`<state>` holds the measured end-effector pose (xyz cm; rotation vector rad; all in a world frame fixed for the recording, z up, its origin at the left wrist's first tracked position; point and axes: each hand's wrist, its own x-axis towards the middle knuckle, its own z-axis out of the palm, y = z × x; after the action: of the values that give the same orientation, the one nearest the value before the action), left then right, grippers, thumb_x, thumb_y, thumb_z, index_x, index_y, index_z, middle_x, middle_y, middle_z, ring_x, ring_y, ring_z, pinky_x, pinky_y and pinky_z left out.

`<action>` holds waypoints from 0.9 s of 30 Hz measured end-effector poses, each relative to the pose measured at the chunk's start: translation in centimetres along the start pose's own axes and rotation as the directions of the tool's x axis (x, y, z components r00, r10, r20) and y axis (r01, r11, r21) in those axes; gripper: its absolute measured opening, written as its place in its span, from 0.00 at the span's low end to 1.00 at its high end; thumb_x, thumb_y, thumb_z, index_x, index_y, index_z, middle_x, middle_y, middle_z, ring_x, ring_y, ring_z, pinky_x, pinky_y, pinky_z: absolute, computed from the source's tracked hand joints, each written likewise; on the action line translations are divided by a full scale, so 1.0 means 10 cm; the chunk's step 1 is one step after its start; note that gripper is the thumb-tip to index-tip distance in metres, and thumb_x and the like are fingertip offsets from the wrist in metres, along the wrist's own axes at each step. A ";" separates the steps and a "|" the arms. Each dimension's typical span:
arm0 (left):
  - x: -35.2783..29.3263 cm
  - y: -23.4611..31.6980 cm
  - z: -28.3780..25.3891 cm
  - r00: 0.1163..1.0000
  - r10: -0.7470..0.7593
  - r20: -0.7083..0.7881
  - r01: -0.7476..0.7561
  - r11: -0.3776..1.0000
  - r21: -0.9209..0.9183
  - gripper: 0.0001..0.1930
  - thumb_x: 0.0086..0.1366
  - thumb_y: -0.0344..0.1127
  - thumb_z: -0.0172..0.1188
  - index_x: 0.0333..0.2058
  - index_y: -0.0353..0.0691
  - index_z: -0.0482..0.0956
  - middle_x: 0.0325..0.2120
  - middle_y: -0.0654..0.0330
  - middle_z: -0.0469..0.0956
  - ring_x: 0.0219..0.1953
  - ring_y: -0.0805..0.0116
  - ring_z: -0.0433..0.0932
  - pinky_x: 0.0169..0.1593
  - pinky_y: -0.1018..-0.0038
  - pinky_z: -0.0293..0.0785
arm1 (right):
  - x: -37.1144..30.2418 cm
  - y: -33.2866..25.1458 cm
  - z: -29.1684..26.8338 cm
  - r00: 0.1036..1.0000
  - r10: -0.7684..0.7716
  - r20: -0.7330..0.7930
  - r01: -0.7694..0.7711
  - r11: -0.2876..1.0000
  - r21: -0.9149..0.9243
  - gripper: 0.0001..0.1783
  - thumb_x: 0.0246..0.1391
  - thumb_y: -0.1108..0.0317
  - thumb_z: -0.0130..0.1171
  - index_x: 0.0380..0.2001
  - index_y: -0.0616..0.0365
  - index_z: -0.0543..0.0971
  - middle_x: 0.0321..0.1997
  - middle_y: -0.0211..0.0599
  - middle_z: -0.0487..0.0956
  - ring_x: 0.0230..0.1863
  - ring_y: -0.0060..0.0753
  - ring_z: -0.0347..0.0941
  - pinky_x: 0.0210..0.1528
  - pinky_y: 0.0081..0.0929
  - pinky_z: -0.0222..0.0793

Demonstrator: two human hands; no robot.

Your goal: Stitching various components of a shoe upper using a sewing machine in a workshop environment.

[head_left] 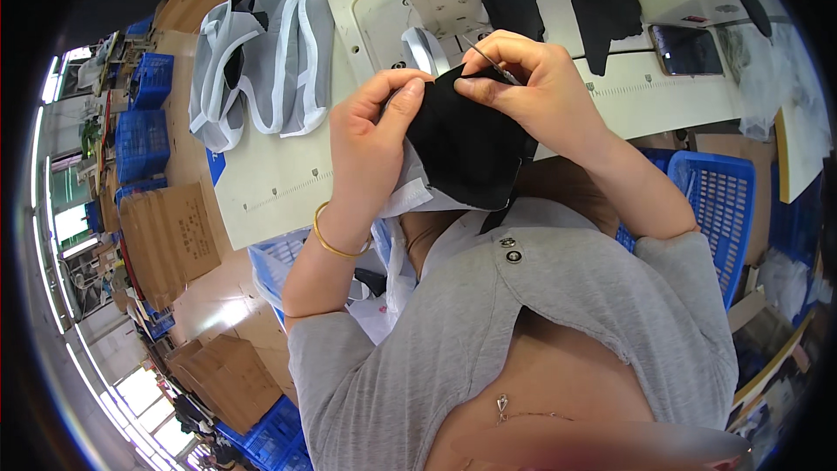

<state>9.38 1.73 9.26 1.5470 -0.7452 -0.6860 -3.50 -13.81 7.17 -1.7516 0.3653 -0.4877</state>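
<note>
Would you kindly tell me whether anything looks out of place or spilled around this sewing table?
Nothing looks spilled or damaged. Only the phone seems slightly odd: it isn't sewing material, yet lies on the table right of the black fabric pieces.

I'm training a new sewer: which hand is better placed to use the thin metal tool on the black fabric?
Probably the right hand: it holds the thin metal tool at the top of the black fabric. The left hand pinches the fabric's upper left, so seems suited to steadying it.
</note>
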 end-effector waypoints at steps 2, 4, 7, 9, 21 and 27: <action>0.00 0.04 0.02 1.000 -0.015 0.011 0.015 0.998 -0.055 0.09 0.68 0.31 0.57 0.38 0.31 0.82 0.29 0.67 0.80 0.33 0.83 0.73 0.39 0.84 0.69 | 0.00 0.00 -0.01 1.000 0.020 -0.003 -0.020 1.000 -0.016 0.07 0.53 0.72 0.66 0.32 0.64 0.80 0.32 0.23 0.77 0.33 0.10 0.69 0.35 0.13 0.65; 0.00 0.05 0.03 0.999 -0.027 0.020 0.029 0.994 -0.108 0.09 0.69 0.31 0.57 0.38 0.31 0.82 0.30 0.66 0.80 0.33 0.83 0.73 0.39 0.84 0.69 | 0.00 -0.01 0.00 0.999 0.035 -0.013 -0.035 0.999 -0.016 0.07 0.54 0.72 0.66 0.33 0.63 0.80 0.28 0.21 0.76 0.32 0.10 0.69 0.34 0.13 0.66; -0.01 0.04 0.03 0.999 -0.034 0.017 0.036 0.989 -0.146 0.08 0.68 0.30 0.58 0.38 0.31 0.82 0.31 0.65 0.81 0.34 0.83 0.74 0.39 0.84 0.70 | -0.01 -0.02 0.00 0.998 0.063 -0.015 -0.063 0.997 0.043 0.07 0.54 0.72 0.66 0.33 0.63 0.80 0.27 0.22 0.76 0.31 0.09 0.69 0.33 0.12 0.65; -0.01 0.01 0.04 1.000 -0.018 -0.009 0.017 0.998 -0.064 0.07 0.66 0.29 0.61 0.38 0.31 0.83 0.30 0.65 0.81 0.33 0.83 0.75 0.38 0.84 0.70 | -0.01 0.00 0.01 0.999 0.043 -0.019 -0.042 0.999 0.031 0.07 0.54 0.71 0.66 0.33 0.62 0.80 0.27 0.22 0.76 0.30 0.09 0.68 0.32 0.12 0.65; -0.11 0.01 0.05 0.985 0.114 -0.128 -0.092 0.982 0.166 0.07 0.63 0.28 0.65 0.37 0.31 0.83 0.28 0.65 0.81 0.32 0.82 0.75 0.38 0.84 0.71 | -0.06 -0.01 -0.14 0.995 0.053 -0.089 -0.040 0.989 0.145 0.09 0.53 0.66 0.68 0.33 0.61 0.82 0.21 0.24 0.77 0.24 0.11 0.71 0.26 0.13 0.65; -0.12 -0.01 0.07 0.981 0.132 -0.139 -0.110 0.982 0.153 0.06 0.62 0.28 0.66 0.37 0.31 0.83 0.29 0.65 0.81 0.32 0.82 0.75 0.38 0.84 0.71 | -0.06 -0.04 -0.10 0.989 0.042 -0.142 -0.031 0.996 0.078 0.09 0.54 0.67 0.67 0.30 0.61 0.81 0.20 0.24 0.75 0.23 0.11 0.67 0.25 0.14 0.62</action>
<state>8.08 2.24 9.10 1.6500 -0.7834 -0.4279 -4.55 -14.30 7.65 -1.6381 0.4744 -0.5956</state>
